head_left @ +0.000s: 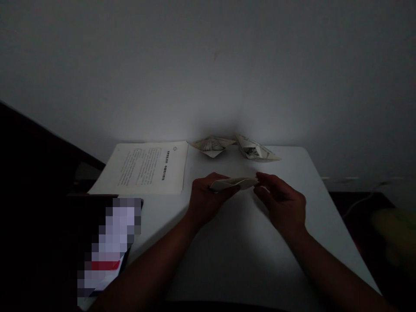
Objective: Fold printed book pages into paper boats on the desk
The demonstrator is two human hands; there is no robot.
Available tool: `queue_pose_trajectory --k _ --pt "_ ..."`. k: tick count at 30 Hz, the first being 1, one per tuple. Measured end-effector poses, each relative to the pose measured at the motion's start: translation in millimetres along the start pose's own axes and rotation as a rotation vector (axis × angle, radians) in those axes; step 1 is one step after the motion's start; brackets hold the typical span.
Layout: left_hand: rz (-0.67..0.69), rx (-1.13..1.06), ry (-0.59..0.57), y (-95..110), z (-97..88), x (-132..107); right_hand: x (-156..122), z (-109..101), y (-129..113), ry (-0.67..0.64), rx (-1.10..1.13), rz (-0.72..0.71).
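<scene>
A small piece of folded paper (227,183) is held above the table, its edge turned toward me. My left hand (206,199) is closed on its left part, with the thumb along the near side. At the paper's right tip, my right hand (282,201) pinches with thumb and forefinger; the exact contact is dim. Beyond my hands stand two folded paper boats with print on them, a left boat (212,145) and a right boat (255,149), their ends close together.
A stack of printed sheets (152,169) lies on the white table (214,264) at the back left. Nearer me on the left is a lit phone-like screen (110,247), its picture blurred. A pale wall (208,73) rises behind the table, and a cable (364,199) hangs at right.
</scene>
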State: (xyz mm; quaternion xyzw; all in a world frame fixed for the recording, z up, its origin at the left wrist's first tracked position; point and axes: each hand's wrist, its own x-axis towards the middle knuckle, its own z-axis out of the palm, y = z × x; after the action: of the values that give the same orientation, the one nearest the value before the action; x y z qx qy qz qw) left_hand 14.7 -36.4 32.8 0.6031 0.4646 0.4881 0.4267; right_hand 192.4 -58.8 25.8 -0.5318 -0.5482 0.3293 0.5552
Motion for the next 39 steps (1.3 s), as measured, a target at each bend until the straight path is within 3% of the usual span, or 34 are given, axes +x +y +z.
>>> queue_pose_trajectory --k 8,12,16,22,29,34,39 --pt "-0.215 -0.129 -0.054 -2 11.4 -2 1 4 -7 0.05 -0.068 -0.091" --pt "-0.299 -0.153 -0.188 1 7.6 0 0 -1 -5 0.07 -0.081 -0.083" --pt "-0.165 -0.17 -0.322 0 -2.5 3 4 -10 -4 0.033 -0.068 -0.071" --pt "0.194 -0.019 -0.29 7 -13.7 6 6 -16 -4 -0.119 -0.067 -0.132" --pt "0.385 0.097 -0.233 9 -14.6 6 4 -14 -4 -0.287 -0.041 -0.148" --pt "0.428 0.023 -0.208 4 -10.8 5 2 -11 0 -0.36 -0.022 -0.085" --pt "0.361 -0.09 -0.274 -1 -3.2 2 0 -4 0 -0.411 -0.05 -0.023"
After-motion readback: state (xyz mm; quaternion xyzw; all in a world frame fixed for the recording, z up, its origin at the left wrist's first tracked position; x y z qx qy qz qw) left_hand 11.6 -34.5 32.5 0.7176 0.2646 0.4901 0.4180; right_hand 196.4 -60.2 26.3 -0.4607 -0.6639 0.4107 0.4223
